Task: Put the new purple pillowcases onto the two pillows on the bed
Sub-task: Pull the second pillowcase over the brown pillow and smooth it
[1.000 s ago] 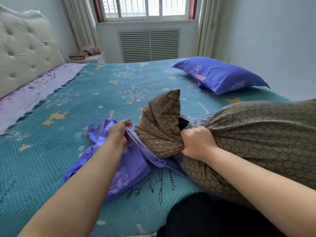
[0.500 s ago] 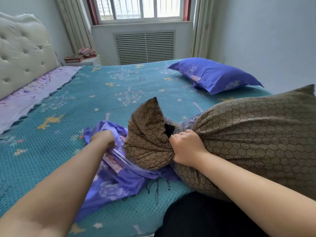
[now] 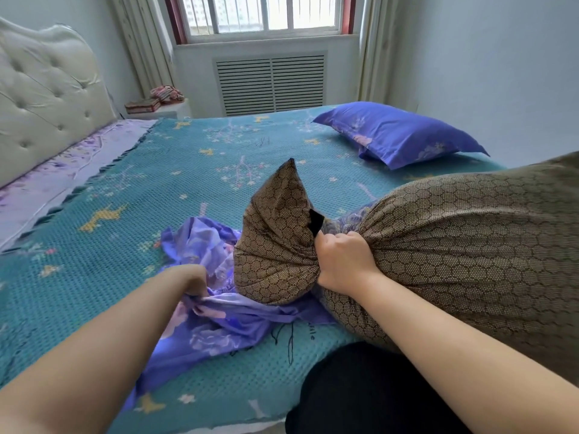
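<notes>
**Feeding the second pillow into its case**

The right hand is clenched around the brown honeycomb-patterned pillow, squeezing it into a narrow neck so that one corner stands up as a bunched lobe. The left hand pinches a fold of the loose purple floral pillowcase, which lies crumpled on the teal woven bedspread just beside and partly under the pinched pillow end.

Procedure, as judged from this position:

1. Locate the open hem of the case. The left hand appears to hold bunched fabric; whether it grips the opening itself cannot be told.
2. Spread the mouth wide before pushing. A gathered mouth is likely to snag the pillow corner.
3. Keep the pillow end compressed and lead with the narrowed corner.
4. Seat that corner into a far corner of the case, then draw the fabric back along the pillow body.

Contents check:

- The loose case shows no filling; no part of the brown pillow is yet inside it.
- A second purple floral pillowcase, far right on the bedspread, is plump and appears already filled; the pillow inside is hidden.

One of two pillows therefore seems complete.
</notes>
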